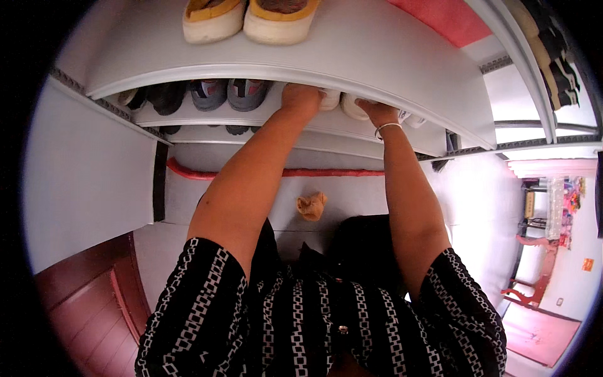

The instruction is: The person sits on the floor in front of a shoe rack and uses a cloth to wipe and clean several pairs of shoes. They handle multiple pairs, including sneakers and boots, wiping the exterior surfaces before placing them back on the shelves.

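Observation:
Both my arms reach under the upper shelf board to a pair of white shoes on the tier below. My left hand [300, 100] is closed against the outer side of the left white shoe [330, 99]; the board's edge hides its fingertips. On the other side, my right hand [379, 112], with a bracelet at its wrist, grips the right white shoe [353, 107], thumb side against it. The toes of both shoes face me, and their backs are out of sight. Past my right hand stands another pale shoe [414, 120], partly covered.
Grey shoes [246, 94] and a dark shoe [166, 98] share that tier at the left. Yellow-and-white shoes [281, 20] stand on the upper board [377, 53]. A red strip [333, 172] and a crumpled tan cloth [311, 206] lie on the floor below.

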Demonstrator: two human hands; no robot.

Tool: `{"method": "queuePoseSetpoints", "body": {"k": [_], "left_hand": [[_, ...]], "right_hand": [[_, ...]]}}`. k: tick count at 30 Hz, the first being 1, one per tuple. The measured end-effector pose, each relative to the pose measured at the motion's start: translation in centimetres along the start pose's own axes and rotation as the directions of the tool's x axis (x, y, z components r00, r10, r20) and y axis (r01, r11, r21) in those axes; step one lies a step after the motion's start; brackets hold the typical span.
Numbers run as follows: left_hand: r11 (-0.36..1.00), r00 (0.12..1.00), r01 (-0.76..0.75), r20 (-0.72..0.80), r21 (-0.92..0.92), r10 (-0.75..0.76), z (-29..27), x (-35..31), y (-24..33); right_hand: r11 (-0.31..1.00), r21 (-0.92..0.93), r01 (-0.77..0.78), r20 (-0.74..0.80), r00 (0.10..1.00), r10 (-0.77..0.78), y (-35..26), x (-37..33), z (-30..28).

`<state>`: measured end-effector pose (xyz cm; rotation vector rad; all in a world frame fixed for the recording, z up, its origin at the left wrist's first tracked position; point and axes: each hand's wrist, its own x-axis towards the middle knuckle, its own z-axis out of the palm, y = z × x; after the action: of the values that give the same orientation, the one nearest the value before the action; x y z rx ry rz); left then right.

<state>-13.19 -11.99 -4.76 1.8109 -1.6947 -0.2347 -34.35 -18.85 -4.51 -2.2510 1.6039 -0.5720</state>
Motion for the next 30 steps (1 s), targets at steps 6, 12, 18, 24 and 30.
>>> {"method": "queuePoseSetpoints", "body": {"k": [6,12,18,24,30], "left_hand": [[0.991,0.992,0.041,0.11,0.13,-0.055,-3.5,-1.5,-2.5],[0.975,0.992,0.017,0.117,0.22,-0.044,-3.8,-0.9,-1.5],[0.94,0.986,-0.158,0.102,0.301,0.133,-3.3,-1.1,2.8],[0.89,0.892,-0.441,0.168,0.117,0.42,1.3,-0.7,10.8],[0.95,0.907,-0.309,0.316,0.051,0.279,8.1,4.2,15.9]], "right_hand": [[0.976,-0.202,0.078,-0.075,0.993,-0.095,-4.7,-1.2,1.8],[0.999,0.029,-0.018,-0.087,0.996,0.02,-5.1,-0.8,1.8],[0.984,-0.175,0.035,-0.053,0.998,-0.045,-1.4,-1.8,-3.7],[0.966,-0.113,-0.231,-0.326,0.927,0.183,9.3,-4.5,-10.8],[0.987,0.071,-0.144,-0.277,0.948,0.159,15.7,-1.9,-8.3]]}}
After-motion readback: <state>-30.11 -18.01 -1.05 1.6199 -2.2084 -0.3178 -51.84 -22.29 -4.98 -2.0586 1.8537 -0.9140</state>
